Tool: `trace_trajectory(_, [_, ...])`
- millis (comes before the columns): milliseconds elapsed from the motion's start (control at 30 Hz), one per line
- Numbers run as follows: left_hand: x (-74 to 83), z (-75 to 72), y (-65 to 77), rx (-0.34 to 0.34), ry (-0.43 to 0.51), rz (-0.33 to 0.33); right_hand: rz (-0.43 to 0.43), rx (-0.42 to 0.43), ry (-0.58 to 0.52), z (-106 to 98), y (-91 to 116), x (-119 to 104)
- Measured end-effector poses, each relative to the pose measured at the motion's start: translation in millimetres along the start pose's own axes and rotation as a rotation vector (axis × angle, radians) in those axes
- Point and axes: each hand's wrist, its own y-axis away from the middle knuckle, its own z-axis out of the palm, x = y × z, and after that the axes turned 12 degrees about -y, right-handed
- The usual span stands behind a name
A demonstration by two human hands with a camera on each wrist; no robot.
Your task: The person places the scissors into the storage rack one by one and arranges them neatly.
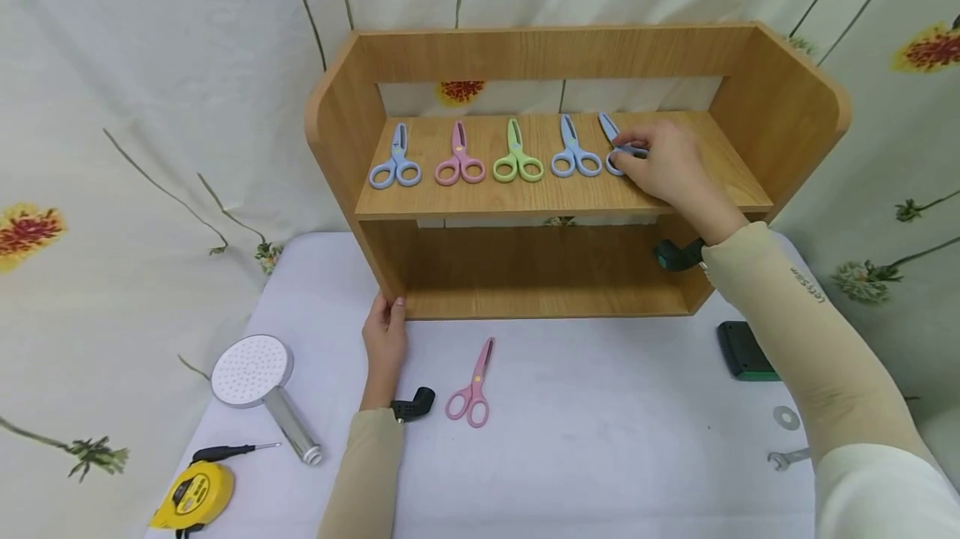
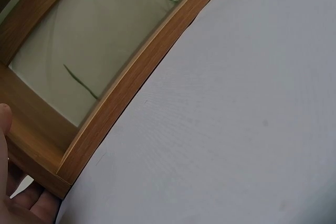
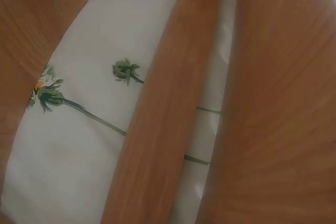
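A wooden shelf unit (image 1: 551, 53) stands on the white table. At its lower left front corner my left hand (image 1: 385, 347) grips the side panel, thumb inside and fingers outside; the left wrist view shows this hand (image 2: 31, 200) at the panel's end. My right hand (image 1: 667, 164) reaches onto the upper board and pinches a pair of blue scissors (image 1: 608, 127), whose handles are partly hidden by the fingers. Lined up to its left are blue scissors (image 1: 572, 147), green scissors (image 1: 514, 147), pink scissors (image 1: 459, 152) and more blue scissors (image 1: 398, 157), blades pointing back.
Pink scissors (image 1: 477, 376) lie on the table before the unit. At left are a shower head (image 1: 251, 371), a screwdriver (image 1: 221, 452) and a yellow tape measure (image 1: 197, 493). To the right lie a black-and-green box (image 1: 742, 351), a washer (image 1: 786, 417) and a wrench (image 1: 783, 459).
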Motion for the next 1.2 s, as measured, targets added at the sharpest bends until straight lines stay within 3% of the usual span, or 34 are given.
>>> trace_trajectory(867, [1.6, 0.0, 1.7, 0.003, -0.006, -0.014, -0.031, 0.065, -0.090, 2, 7, 2])
trace_trajectory(1100, [0.8, 0.0, 0.4, 0.005, -0.006, -0.011, -0.069, 0.170, -0.146, 2, 18, 2])
trace_trajectory(1200, [0.1, 0.0, 1.1, -0.001, -0.009, -0.013, -0.168, 0.276, -0.201, 6, 32, 3])
